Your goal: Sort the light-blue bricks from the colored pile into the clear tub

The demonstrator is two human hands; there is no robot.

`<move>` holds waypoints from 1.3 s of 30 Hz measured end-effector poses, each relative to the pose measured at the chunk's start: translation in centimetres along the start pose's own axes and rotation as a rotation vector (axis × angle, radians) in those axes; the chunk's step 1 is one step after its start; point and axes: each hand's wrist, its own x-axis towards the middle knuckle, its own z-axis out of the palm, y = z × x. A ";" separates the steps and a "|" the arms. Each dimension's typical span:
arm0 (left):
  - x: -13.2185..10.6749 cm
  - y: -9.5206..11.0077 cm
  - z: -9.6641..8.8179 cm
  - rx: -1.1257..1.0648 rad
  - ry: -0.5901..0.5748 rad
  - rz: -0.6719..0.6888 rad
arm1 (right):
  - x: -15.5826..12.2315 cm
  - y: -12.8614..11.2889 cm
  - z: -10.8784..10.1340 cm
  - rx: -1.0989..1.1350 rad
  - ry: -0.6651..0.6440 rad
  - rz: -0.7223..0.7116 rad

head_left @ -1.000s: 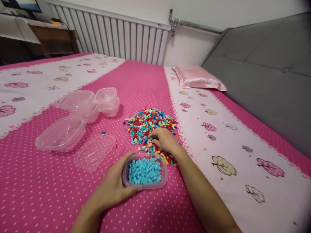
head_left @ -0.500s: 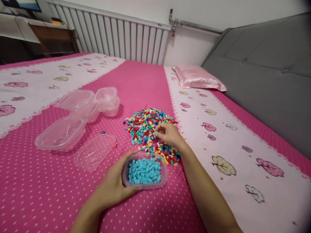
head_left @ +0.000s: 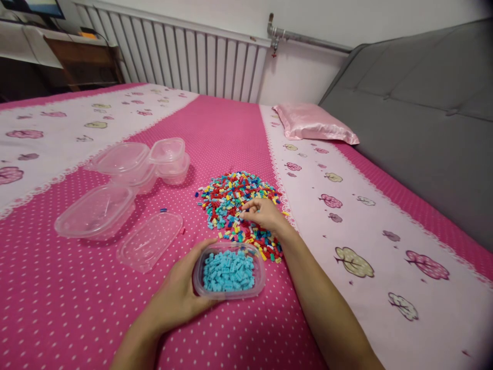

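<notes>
A heap of small coloured bricks point(head_left: 231, 198), red, blue, yellow and teal, lies on the pink dotted bedspread point(head_left: 215, 128). In front of it stands a clear oval tub point(head_left: 260, 277) filled with light blue bricks point(head_left: 228, 270). My left hand point(head_left: 181, 293) grips the tub's left side. My right hand point(head_left: 264, 215) rests on the near right part of the heap, fingers pinched together on a small piece that I cannot make out.
A loose clear lid point(head_left: 150, 240) lies left of the tub. Behind it are empty clear containers point(head_left: 96, 210), point(head_left: 123, 162), point(head_left: 171, 159). A pink pillow point(head_left: 314, 123), a grey headboard point(head_left: 419, 118) and a white radiator point(head_left: 185, 56) border the bed.
My right hand moved from the heap's near edge up and to the right over the pile, then dipped slightly left with fingers pinched. The left hand and tub stayed put.
</notes>
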 end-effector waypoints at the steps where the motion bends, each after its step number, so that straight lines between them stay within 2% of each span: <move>1: 0.0 0.0 0.0 -0.006 0.001 0.003 | 0.1 0.2 0.2 -0.132 0.009 -0.008; 4: 0.1 -0.1 0.0 -0.005 0.002 0.002 | 0.1 0.3 0.6 -0.435 0.070 -0.019; 7: 0.1 -0.2 0.0 0.019 0.005 0.005 | 0.0 0.0 0.8 -0.587 0.109 -0.018; 15: -0.1 -0.3 -0.1 0.042 0.004 0.003 | -0.2 -0.8 0.8 -0.725 0.086 -0.062; 19: -0.1 -0.4 -0.2 0.043 0.008 -0.003 | -0.2 -0.8 0.7 -0.704 0.110 -0.115; 22: 0.0 -0.4 -0.1 0.037 0.012 0.008 | 0.0 -0.5 0.5 -0.531 0.135 -0.116; 28: -0.1 -0.6 0.0 0.024 0.013 -0.009 | 0.1 -0.2 0.3 0.152 0.175 -0.028; 34: -0.3 -1.0 0.0 0.010 -0.004 -0.052 | -0.1 -1.4 -0.9 0.858 0.054 0.169; 37: -0.4 -1.2 0.0 0.026 -0.008 -0.062 | -0.3 -2.1 -1.7 1.067 0.010 0.193; 39: -0.4 -1.3 0.0 0.033 -0.013 -0.057 | -0.4 -2.4 -1.8 1.104 -0.001 0.165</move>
